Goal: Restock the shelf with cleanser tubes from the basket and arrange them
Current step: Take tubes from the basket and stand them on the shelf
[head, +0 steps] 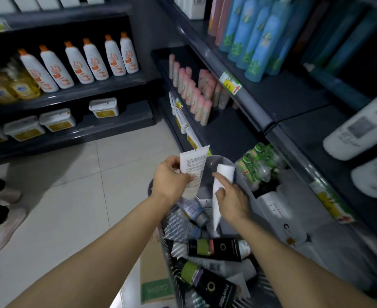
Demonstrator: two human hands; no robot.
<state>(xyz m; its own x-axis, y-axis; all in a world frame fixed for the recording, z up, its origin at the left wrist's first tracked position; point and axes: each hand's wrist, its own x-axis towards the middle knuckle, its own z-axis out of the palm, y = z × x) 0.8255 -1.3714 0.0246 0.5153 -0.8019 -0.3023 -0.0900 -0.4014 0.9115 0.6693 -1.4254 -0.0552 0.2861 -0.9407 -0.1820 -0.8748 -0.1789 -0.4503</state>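
Note:
My left hand point(169, 178) grips a white cleanser tube point(193, 165) held upright, its flat crimped end on top. My right hand point(232, 200) holds a second white tube point(222, 187), index finger stretched along it. Both hands hover above the basket point(172, 270), which holds several more tubes, some black and green point(214, 248), some silver-striped point(180, 225). On the dark shelf point(234, 134) ahead, pink tubes point(196, 94) stand in rows, with bare shelf space in front of them.
Blue bottles point(254, 38) fill the shelf above. Green packs point(258, 165) and white packages point(278, 210) lie on the lowest level to the right. White-and-orange bottles point(76, 63) line the left rack. A person's shoes point(0, 230) stand on the tiled floor at far left.

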